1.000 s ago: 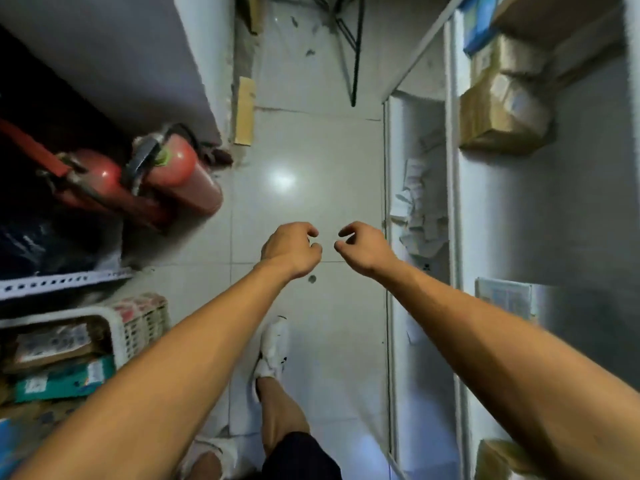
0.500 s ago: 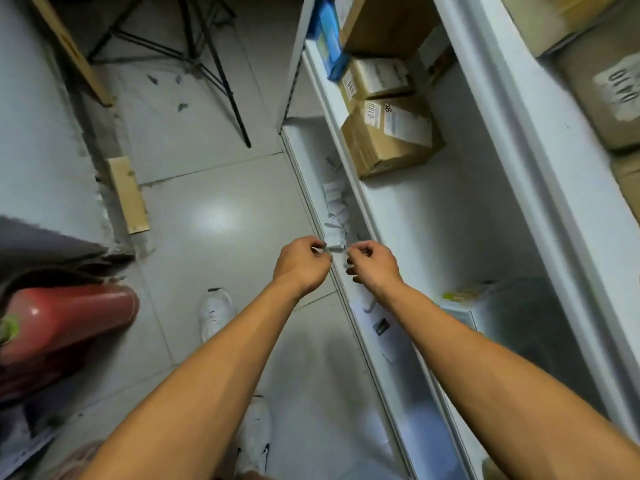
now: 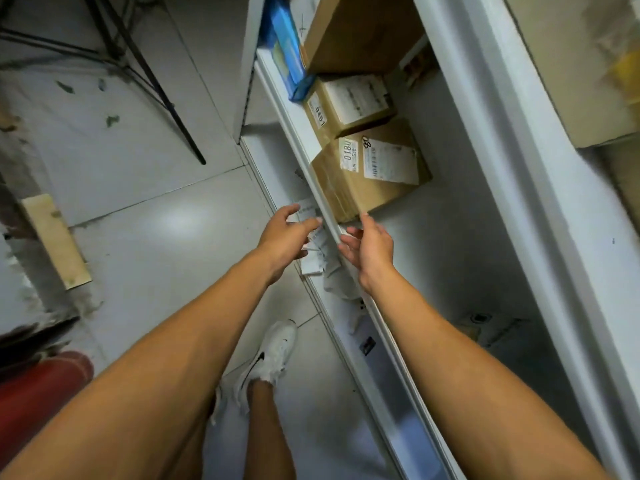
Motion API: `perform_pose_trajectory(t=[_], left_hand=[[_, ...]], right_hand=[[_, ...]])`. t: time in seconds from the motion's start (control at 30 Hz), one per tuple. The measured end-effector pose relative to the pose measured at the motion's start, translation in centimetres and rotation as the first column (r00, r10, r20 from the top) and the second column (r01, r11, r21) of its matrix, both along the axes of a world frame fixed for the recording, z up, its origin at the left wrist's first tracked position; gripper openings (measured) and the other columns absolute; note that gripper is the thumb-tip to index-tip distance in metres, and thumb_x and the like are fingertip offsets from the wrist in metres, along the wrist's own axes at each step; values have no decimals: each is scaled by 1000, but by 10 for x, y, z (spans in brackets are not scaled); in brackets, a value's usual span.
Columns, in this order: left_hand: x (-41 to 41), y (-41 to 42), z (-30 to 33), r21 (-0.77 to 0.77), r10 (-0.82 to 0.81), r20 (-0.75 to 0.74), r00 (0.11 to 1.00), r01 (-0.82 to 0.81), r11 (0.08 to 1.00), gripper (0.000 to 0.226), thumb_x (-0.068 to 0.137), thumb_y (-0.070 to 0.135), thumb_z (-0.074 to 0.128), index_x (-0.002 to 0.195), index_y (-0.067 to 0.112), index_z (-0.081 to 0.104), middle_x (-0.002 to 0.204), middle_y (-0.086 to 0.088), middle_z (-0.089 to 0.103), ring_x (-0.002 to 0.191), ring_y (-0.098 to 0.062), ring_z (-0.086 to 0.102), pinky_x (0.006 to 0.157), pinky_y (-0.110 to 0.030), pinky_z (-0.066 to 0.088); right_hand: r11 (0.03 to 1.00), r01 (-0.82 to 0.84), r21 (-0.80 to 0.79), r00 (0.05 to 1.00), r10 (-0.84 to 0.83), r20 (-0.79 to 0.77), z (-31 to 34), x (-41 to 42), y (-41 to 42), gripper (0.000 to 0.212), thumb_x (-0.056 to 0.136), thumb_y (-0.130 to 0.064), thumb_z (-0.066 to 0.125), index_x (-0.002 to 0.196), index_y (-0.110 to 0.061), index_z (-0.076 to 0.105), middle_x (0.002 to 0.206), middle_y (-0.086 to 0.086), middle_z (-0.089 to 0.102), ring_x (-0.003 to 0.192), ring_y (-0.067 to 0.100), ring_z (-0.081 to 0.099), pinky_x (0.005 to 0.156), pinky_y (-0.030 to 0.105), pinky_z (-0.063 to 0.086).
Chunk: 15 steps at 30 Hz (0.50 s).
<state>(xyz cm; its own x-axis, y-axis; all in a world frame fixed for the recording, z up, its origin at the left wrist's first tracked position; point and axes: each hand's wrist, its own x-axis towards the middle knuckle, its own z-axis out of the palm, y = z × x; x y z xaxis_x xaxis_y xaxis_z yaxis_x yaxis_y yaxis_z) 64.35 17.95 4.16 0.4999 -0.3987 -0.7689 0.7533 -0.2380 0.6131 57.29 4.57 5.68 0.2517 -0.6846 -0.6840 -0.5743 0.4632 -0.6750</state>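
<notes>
**Head view: hands spread at the shelf, parcel not yet gripped**

Both arms reach toward a white shelf rail (image 3: 299,147), and nothing is in hand. The left hand (image 3: 284,237) hangs with fingers straight and apart, over a heap of paper slips (image 3: 313,261) on the level below; contact with them cannot be told. The right hand (image 3: 372,249) is also spread, palm turned inward, fingertips just below the near corner of the labelled cardboard box (image 3: 381,195). That box sits on the shelf behind the rail, touching a smaller labelled box (image 3: 349,102) further back, with a blue packet (image 3: 287,46) beyond. By my reading the reach is nearly complete. Closing both hands on the box and lifting it off are still left.
</notes>
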Motion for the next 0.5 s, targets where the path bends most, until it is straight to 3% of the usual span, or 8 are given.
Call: perform_pose_trajectory(t=[0.1, 0.17, 0.23, 0.3, 0.37, 0.5], left_hand=[[26, -32, -4, -70, -13, 55, 998, 17, 997, 86, 90, 39, 75, 159, 36, 23, 133, -1, 53, 115, -21, 57, 93, -42, 58], [42, -47, -10, -90, -27, 88, 996, 35, 995, 99, 86, 45, 78, 160, 40, 13, 155, -5, 42, 128, -26, 52, 96, -47, 57], [55, -61, -16, -92, -52, 99, 994, 61, 994, 108, 83, 48, 80, 161, 42, 7, 163, -3, 32, 139, -28, 45, 101, -53, 53], [62, -71, -20, -96, -90, 97, 991, 99, 990, 113, 80, 49, 82, 161, 41, 3, 164, 0, 30, 140, -26, 42, 101, -55, 52], [66, -76, -26, -92, -108, 77, 991, 115, 989, 112, 75, 51, 85, 159, 41, 12, 158, 0, 38, 136, -26, 46, 94, -57, 55], [70, -74, -30, -128, -87, 36, 996, 91, 988, 84, 74, 36, 89, 135, 34, 32, 140, -4, 50, 122, -30, 57, 80, -56, 62]], right_hand=[[994, 89, 68, 990, -96, 101, -15, 18, -17, 47, 98, -47, 58, 135, -18, 53, 124, 12, 66, 103, 27, 70, 81, 37, 63], [990, 96, 104, 987, -108, 119, -19, 26, -23, 53, 97, -50, 58, 142, -24, 48, 131, 11, 62, 111, 31, 67, 85, 41, 62], [986, 100, 132, 984, -118, 137, -22, 27, -29, 53, 97, -48, 60, 144, -29, 46, 133, 9, 61, 116, 31, 65, 85, 40, 62], [984, 88, 154, 981, -113, 157, -23, 22, -31, 53, 97, -45, 62, 145, -29, 46, 135, 8, 60, 119, 29, 63, 82, 37, 62], [985, 62, 162, 979, -91, 180, -24, 18, -34, 54, 97, -43, 63, 146, -28, 46, 137, 8, 60, 120, 28, 63, 82, 35, 61], [988, 14, 157, 980, -45, 194, -25, 6, -32, 52, 96, -41, 64, 145, -31, 49, 136, 5, 60, 121, 26, 62, 89, 36, 60]])
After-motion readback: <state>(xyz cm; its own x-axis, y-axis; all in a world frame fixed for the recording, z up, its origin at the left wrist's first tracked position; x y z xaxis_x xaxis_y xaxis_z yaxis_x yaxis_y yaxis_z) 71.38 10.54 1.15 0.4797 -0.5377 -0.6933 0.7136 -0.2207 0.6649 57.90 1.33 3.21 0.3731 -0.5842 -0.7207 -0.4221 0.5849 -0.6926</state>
